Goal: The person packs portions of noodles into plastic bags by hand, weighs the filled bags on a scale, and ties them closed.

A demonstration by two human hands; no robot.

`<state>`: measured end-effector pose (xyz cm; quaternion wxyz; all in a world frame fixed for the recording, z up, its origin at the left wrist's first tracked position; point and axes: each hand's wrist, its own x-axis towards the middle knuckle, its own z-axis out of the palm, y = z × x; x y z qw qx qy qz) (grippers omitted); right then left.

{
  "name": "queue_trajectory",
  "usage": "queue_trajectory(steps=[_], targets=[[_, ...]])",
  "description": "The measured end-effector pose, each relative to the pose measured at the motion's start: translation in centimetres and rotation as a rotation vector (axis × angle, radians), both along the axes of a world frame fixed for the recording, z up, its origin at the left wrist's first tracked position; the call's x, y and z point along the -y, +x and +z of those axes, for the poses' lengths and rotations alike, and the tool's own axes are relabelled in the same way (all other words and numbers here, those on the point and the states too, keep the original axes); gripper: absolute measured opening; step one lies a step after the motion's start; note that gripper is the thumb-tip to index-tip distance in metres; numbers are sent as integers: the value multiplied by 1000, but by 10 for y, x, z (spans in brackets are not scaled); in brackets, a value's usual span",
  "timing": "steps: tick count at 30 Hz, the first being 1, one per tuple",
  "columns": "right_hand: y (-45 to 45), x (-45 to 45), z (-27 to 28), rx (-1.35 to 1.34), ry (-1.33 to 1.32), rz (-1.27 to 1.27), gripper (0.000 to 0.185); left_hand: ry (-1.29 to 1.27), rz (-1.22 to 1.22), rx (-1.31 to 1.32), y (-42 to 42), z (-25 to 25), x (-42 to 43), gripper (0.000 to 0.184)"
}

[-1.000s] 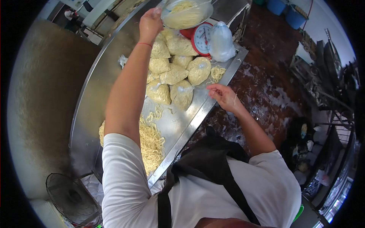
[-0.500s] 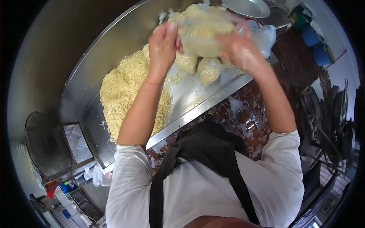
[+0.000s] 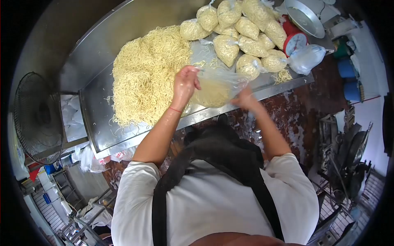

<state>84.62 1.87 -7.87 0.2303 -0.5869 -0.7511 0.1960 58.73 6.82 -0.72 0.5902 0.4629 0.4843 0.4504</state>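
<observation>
A clear plastic bag of noodles (image 3: 210, 93) hangs between my hands, its upper part stretched out flat and the noodles low inside. My left hand (image 3: 186, 83) is closed on the bag's upper left corner. My right hand (image 3: 245, 98), a little blurred, grips the bag's right side near its mouth. The bag is over the front edge of the metal table (image 3: 119, 141). Left of it lies a big heap of loose yellow noodles (image 3: 150, 78).
Several tied bags of noodles (image 3: 225, 48) are piled at the back right. Beside them stand a red scale (image 3: 295, 42) with a round metal pan (image 3: 304, 18) and a bundle of clear plastic bags (image 3: 307, 58). A mesh-guarded fan (image 3: 39, 117) stands at the left.
Both hands have brought the noodle bag from over the bag pile down toward my body. The view has shifted, showing more of the piled bags and the scale.
</observation>
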Motion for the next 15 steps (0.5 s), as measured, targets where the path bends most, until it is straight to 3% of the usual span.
queue_trajectory(steps=[1,2,3,6,7,9,10,11,13,14,15], targets=[[-38,8,11,48,125,156,92,26,-71,-16,9,10,6,17],[-58,11,-11,-233,249,196,88,42,-139,-34,15,20,16,17],[-82,6,-11,-199,114,47,75,42,-267,-105,17,33,25,18],[-91,-10,-24,-491,-302,-29,54,204,-453,-200,-5,29,24,37],[-89,-13,-40,-736,-307,-89,37,419,-349,-306,-13,11,21,64],[-98,-17,-16,-639,-428,-4,41,677,-226,-664,-14,-56,22,70],[-101,-21,0,-585,-490,43,43,729,-214,-704,-9,-82,21,65],[-101,-20,12,-601,-375,50,50,780,-200,-745,-5,-109,21,60],[-101,-13,27,-628,-148,58,62,269,-171,-259,1,-120,9,49],[-96,-9,16,-416,-52,26,67,14,-147,-12,7,-123,2,45],[-87,-4,-6,-203,47,-1,73,0,71,185,25,-126,-1,35]])
